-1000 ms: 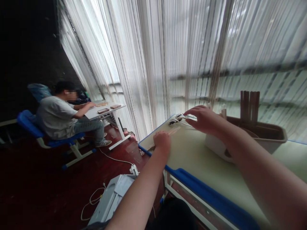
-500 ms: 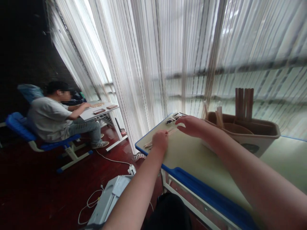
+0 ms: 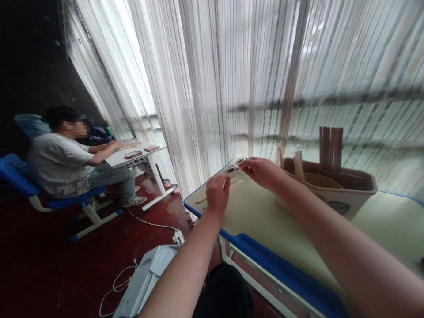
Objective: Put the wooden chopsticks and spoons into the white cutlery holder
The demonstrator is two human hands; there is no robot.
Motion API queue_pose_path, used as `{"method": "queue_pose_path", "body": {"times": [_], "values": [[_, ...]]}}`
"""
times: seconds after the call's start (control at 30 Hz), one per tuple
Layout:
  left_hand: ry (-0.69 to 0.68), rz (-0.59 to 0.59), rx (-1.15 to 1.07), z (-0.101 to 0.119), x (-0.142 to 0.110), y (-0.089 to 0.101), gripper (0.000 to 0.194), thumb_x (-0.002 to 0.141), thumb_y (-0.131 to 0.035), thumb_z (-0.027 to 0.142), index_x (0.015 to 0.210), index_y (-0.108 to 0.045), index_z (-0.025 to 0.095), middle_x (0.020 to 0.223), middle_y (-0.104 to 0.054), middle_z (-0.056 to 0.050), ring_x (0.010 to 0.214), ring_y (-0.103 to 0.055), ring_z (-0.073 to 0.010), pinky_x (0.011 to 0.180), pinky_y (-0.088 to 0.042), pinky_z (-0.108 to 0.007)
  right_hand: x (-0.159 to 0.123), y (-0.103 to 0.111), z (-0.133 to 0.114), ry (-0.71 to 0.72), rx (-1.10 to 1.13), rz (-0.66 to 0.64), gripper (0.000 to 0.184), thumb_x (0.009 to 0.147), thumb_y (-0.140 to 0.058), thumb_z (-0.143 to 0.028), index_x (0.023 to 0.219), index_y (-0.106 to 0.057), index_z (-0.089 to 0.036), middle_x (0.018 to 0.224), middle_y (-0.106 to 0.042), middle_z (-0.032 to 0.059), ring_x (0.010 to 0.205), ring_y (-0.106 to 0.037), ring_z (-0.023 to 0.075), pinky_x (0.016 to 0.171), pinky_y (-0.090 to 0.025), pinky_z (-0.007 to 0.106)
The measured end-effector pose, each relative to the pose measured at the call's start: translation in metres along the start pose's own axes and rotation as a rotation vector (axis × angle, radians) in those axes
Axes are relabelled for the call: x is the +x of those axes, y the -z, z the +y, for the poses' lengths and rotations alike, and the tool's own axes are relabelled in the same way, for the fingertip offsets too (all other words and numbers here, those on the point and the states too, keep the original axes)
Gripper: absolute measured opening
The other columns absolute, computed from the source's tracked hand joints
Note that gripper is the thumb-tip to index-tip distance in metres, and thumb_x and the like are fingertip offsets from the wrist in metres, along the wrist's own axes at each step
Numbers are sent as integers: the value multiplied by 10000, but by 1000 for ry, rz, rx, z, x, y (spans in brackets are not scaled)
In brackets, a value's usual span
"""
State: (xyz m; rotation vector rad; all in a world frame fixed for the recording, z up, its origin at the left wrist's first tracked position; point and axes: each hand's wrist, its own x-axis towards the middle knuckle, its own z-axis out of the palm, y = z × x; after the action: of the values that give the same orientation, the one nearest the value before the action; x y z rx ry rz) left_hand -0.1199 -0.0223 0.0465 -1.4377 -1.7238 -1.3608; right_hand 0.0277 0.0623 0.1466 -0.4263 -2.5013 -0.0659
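My left hand (image 3: 217,193) is above the left part of the cream table (image 3: 261,212), its fingers loosely bent and apart, with no object visible in it. Thin wooden sticks (image 3: 235,183) lie just beyond its thumb side, and more stick ends (image 3: 200,201) show to its left. My right hand (image 3: 260,171) reaches to the table's back edge with thumb and fingers pinched together. Small shiny silver and black pieces (image 3: 233,168) lie by its fingertips; their kind is unclear. Whatever the pinch holds is too small to make out.
A brown-and-white bin (image 3: 359,187) with upright wooden slats (image 3: 331,148) stands right of my right forearm. White curtains (image 3: 212,88) hang behind the table. At left a person (image 3: 62,163) sits at another table (image 3: 115,159). A grey device (image 3: 149,274) and cables occupy the floor.
My left hand has loosened from a fist by the sticks and lifted slightly. My right hand's fingers have closed near the shiny pieces. The view has shifted slightly.
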Motion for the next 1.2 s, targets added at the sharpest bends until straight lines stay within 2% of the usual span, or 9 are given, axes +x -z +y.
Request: {"method": "queue_pose_path", "body": {"times": [0.17, 0.27, 0.43, 0.5, 0.63, 0.77, 1.0, 1.07, 1.2], "values": [[-5, 19, 40, 2, 1, 1, 262, 909, -384, 277, 1004, -608, 178, 960, -626, -83, 950, -540, -191, 881, -409, -348, -4, 47, -23, 13, 191, 223, 196, 823, -497, -222, 927, -660, -188, 852, -666, 47, 704, -595, 138, 672, -437, 247], [-50, -16, 3, 5, -2, 0, 260, 916, -373, 280, 979, -604, 177, 908, -624, -72, 896, -554, -174, 834, -432, -311, -8, 63, -29, -15, 322, 275, 195, 801, -529, -232, 955, -640, -187, 826, -659, 38, 704, -596, 137, 678, -457, 257], [-131, -37, -10, 17, -7, -3, 247, 911, -400, 271, 1002, -608, 176, 845, -626, -64, 816, -567, -165, 761, -449, -292, -4, 49, -17, -237, 606, 210, 515, 744, -631, -348, 1201, -452, -193, 814, -656, 30, 646, -608, 143, 571, -479, 256], [-161, -8, -6, 21, -8, -6, 240, 904, -422, 264, 1015, -612, 168, 832, -629, -64, 791, -568, -165, 737, -452, -292, -2, 41, -11, -324, 683, 174, 476, 778, -594, -353, 1193, -435, -182, 825, -659, 42, 622, -611, 135, 540, -475, 245], [-242, 11, 27, 25, -11, -9, 218, 887, -468, 259, 1008, -623, 165, 820, -639, -63, 769, -568, -169, 722, -443, -300, -2, 39, -13, -291, 453, 0, 193, 862, -453, -268, 921, -594, -151, 791, -667, 71, 652, -607, 133, 588, -444, 236], [-283, 23, 70, 29, -13, -10, 199, 883, -477, 246, 989, -617, 153, 806, -644, -66, 757, -569, -173, 709, -436, -302, -7, 52, -25, -195, 145, -50, 232, 856, -445, -247, 827, -649, -141, 810, -676, 97, 726, -595, 158, 624, -394, 245], [-429, 44, 149, 40, -13, -11, 153, 845, -544, 286, 897, -601, 154, 749, -630, -53, 742, -565, -183, 717, -412, -309, -14, 76, -38, -224, 99, -75, 228, 813, -465, -232, 787, -678, -156, 752, -673, 67, 655, -560, 134, 567, -342, 228], [-444, 58, 141, 45, -10, -11, 146, 840, -551, 289, 878, -593, 154, 733, -622, -46, 732, -562, -180, 713, -405, -304, -15, 83, -39, -226, 91, -53, 238, 807, -443, -186, 746, -670, -152, 745, -671, 69, 651, -556, 130, 563, -336, 227], [-404, 91, 78, 62, 6, -20, 148, 860, -518, 286, 846, -596, 160, 722, -615, -44, 723, -559, -171, 700, -394, -289, -21, 97, -36, -195, 84, 127, 232, 786, -428, -134, 756, -657, -148, 749, -667, 61, 687, -562, 130, 599, -355, 227]]}}
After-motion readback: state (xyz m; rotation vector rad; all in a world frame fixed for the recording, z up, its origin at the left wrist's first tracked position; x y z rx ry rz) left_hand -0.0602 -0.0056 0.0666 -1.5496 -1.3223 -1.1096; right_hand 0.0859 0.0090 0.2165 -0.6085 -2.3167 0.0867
